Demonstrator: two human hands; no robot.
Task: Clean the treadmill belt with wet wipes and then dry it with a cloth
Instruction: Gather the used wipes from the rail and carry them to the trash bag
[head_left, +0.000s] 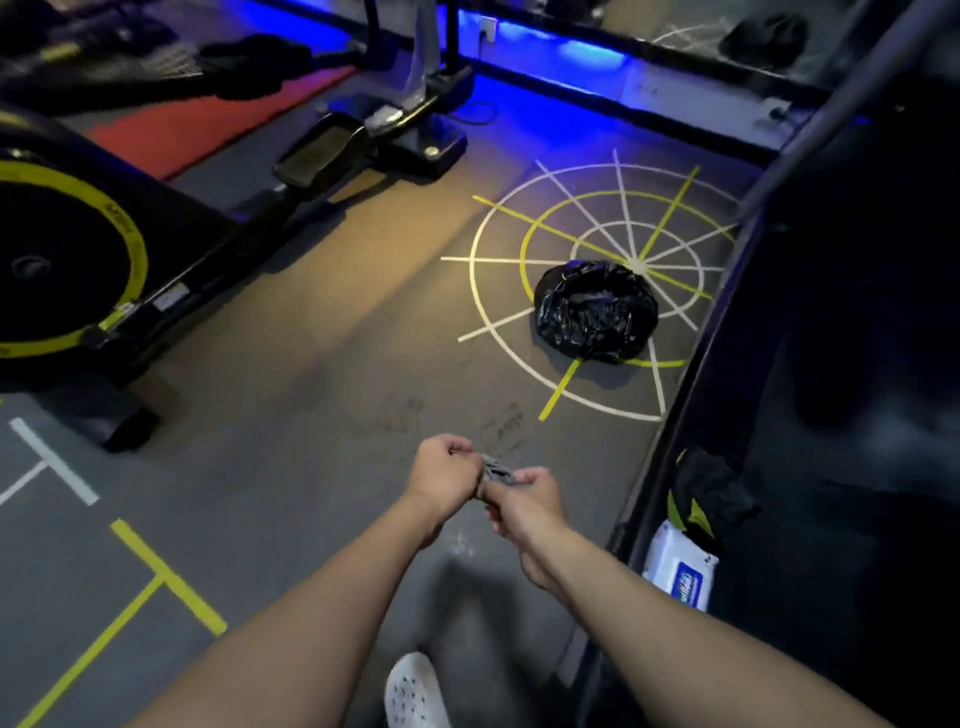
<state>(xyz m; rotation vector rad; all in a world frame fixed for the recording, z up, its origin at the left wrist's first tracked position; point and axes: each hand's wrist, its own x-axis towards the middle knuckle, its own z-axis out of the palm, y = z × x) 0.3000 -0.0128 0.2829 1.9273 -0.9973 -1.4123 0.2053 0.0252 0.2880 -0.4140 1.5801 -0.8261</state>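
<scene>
While both hands meet over the floor in the head view, a small grey wad, most likely a used wet wipe (496, 474), sits between them. The left hand (444, 470) has its fingers curled and pinches the wad's far edge; the right hand (530, 501) grips the near part, with the knuckles bent round it. Whether the hands are balling the wad up or pulling it open, I cannot tell.

Beyond the fingertips, ahead and a little to the right, a black bin bag (595, 312) lies slumped on the floor markings, its mouth crumpled. To the right of the right hand's fingers, and nearer the person, a pack of wet wipes (680, 569) rests on the treadmill's edge. Just past it is a dark cloth with yellow-green trim (711, 493). The treadmill belt (841, 467) is further right still, well apart from both hands and very dim.

The likeliest slip is at the bag. It has sagged, so a tossed wad could strike the folded plastic and drop onto the floor. A damp wipe could also tear if the two grips pull apart. In this low light, wet patches left on the belt would be easy to miss before drying.
</scene>
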